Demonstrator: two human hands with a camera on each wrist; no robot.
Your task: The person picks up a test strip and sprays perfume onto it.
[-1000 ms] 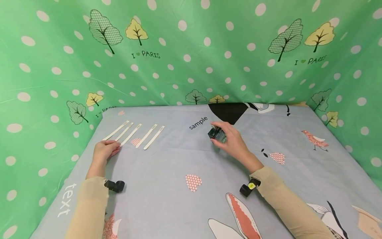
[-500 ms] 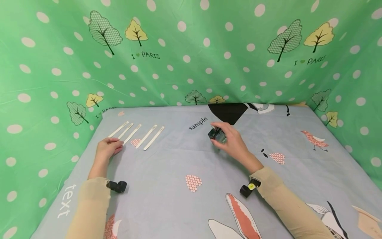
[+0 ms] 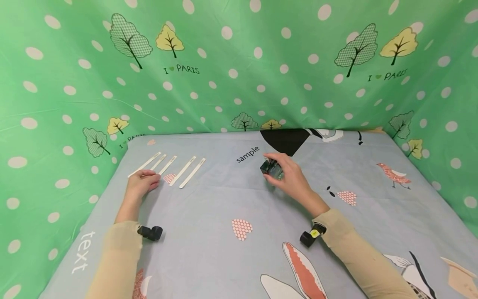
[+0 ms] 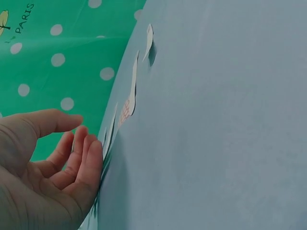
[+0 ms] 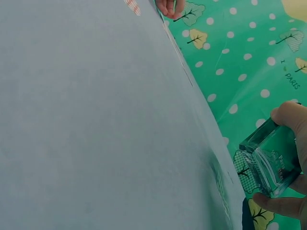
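A grey printed counter (image 3: 224,199) is walled by green dotted cloth (image 3: 231,62). A glass bottle (image 3: 271,168) is gripped by the right hand (image 3: 289,176); paper strips (image 3: 183,170) are touched by the relaxed left hand (image 3: 140,185).

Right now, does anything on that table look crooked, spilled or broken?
Nothing stands out. The paper strips lie side by side; the left hand touches the nearest ones. The right hand holds a small glass bottle, intact, with no spill visible.

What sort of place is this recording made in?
Probably a makeshift tabletop recording booth, not a real shop or lab. A green polka-dot cloth backdrop walls in a table under a grey cartoon-print cloth. White paper strips lie in a row, and the right hand holds a small square glass bottle.
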